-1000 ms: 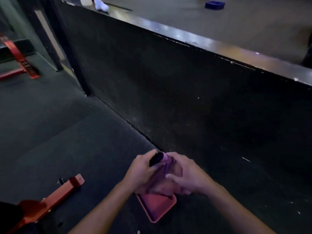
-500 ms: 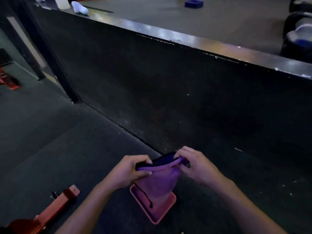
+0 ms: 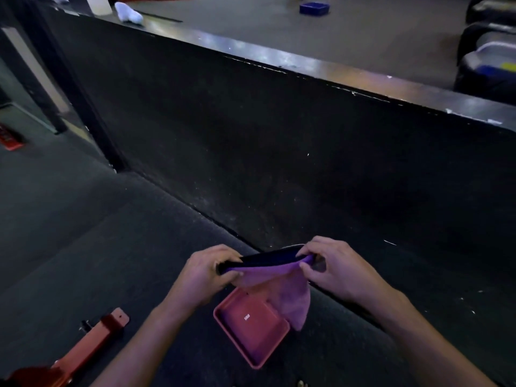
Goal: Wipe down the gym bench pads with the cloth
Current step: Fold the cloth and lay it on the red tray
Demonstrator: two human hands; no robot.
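A purple cloth (image 3: 282,289) with a dark top edge hangs stretched between both hands, low in the middle of the view. My left hand (image 3: 205,275) pinches its left end and my right hand (image 3: 335,266) pinches its right end. The cloth's lower corner dangles over a shallow red tray (image 3: 251,333) that lies on the dark floor mat. An orange-red metal frame piece (image 3: 92,342), possibly part of a bench, reaches in from the bottom left. No bench pad is plainly visible.
A tall black wall (image 3: 265,152) with a shiny top ledge runs diagonally just beyond my hands. On the ledge at top left lie a white cloth (image 3: 128,12) and a white container (image 3: 97,4). A blue tray (image 3: 314,8) sits on the floor beyond.
The bunched cloth has been lifted out of the red tray and pulled open sideways between my hands. The view has tilted up and to the right.
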